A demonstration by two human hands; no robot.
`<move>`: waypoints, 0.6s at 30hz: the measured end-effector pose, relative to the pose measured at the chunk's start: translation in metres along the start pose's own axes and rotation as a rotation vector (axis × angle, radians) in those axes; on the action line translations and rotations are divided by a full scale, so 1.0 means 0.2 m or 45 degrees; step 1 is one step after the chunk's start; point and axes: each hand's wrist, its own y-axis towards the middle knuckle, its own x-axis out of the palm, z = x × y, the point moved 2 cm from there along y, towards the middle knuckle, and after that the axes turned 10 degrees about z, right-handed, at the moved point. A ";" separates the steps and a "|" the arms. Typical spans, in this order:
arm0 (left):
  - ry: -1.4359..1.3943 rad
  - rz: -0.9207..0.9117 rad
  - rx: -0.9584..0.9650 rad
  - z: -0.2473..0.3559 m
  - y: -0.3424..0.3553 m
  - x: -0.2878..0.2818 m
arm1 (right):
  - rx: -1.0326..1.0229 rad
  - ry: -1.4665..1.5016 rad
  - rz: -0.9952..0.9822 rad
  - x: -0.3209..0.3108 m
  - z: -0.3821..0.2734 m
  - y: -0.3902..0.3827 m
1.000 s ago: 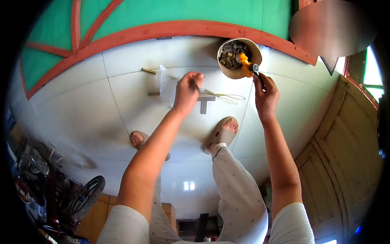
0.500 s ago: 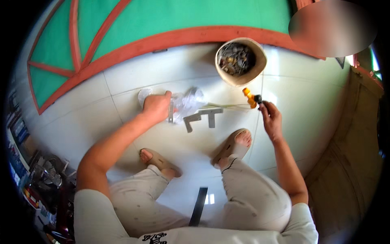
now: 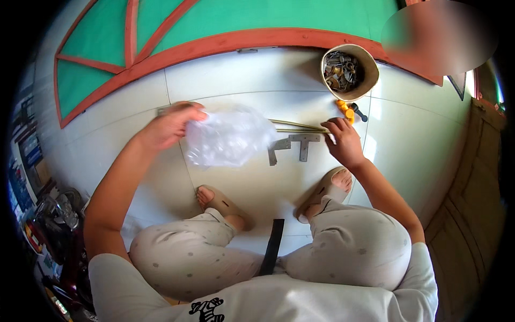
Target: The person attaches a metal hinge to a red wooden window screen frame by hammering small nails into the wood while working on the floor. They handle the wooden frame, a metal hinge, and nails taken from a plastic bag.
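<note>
My left hand (image 3: 168, 126) grips a crumpled clear plastic bag (image 3: 230, 136) at its upper left corner; a small metal piece (image 3: 161, 111) shows behind the fingers. My right hand (image 3: 344, 141) has its fingertips closed on thin brass rods (image 3: 299, 125) lying across the white tiles. Flat steel brackets (image 3: 303, 151) lie below the rods. Just above my right hand, a yellow-and-black tool (image 3: 345, 109) rests on the floor beside a beige container (image 3: 370, 75) holding several small metal parts.
A green panel with red trim (image 3: 252, 33) runs along the back. Both my sandalled feet (image 3: 214, 203) are on the tiles with a black strap (image 3: 272, 244) between my legs. Dark cluttered machinery (image 3: 56, 214) stands at left and a brown wooden panel (image 3: 461, 198) at right.
My right hand has released the yellow tool onto the floor and moved to the rods. My left hand has lifted the plastic bag and shifted left. I have crouched lower.
</note>
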 end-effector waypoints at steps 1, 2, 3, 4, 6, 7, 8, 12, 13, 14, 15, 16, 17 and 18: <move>0.003 0.008 -0.001 -0.03 0.03 -0.11 | -0.051 -0.068 0.071 0.05 -0.02 0.01; -0.071 -0.124 0.006 -0.07 0.09 -0.26 | -0.062 -0.060 0.076 0.09 -0.02 0.01; -0.138 -0.258 0.011 -0.12 0.13 -0.38 | -0.038 -0.143 -0.002 0.13 0.02 0.00; -0.137 -0.254 0.015 -0.19 0.17 -0.46 | -0.010 -0.233 -0.082 0.15 0.05 -0.01; -0.122 -0.114 -0.063 -0.33 0.25 -0.57 | -0.065 -0.209 -0.029 0.15 0.10 -0.05; -0.026 -0.043 -0.049 -0.39 0.27 -0.59 | 0.000 -0.211 -0.046 0.13 0.12 -0.07; -0.026 -0.064 -0.028 -0.40 0.26 -0.55 | 0.070 -0.229 -0.060 0.11 0.14 -0.09; -0.096 0.128 0.096 -0.39 0.21 -0.48 | 0.132 -0.330 0.019 0.06 0.16 -0.12; 0.170 0.103 0.219 -0.42 0.26 -0.54 | 0.144 -0.322 0.002 0.06 0.16 -0.12; 0.438 0.085 0.345 -0.42 0.28 -0.55 | 0.160 -0.306 -0.020 0.06 0.15 -0.11; 0.604 0.062 0.507 -0.43 0.29 -0.53 | 0.171 -0.280 0.001 0.07 0.13 -0.11; 0.601 0.060 0.524 -0.45 0.30 -0.52 | 0.180 -0.253 0.022 0.07 0.11 -0.09; 0.871 0.173 0.599 -0.41 0.26 -0.45 | 0.156 -0.243 0.074 0.07 0.11 -0.10; 1.146 0.301 0.674 -0.39 0.23 -0.41 | 0.160 -0.257 0.080 0.07 0.10 -0.10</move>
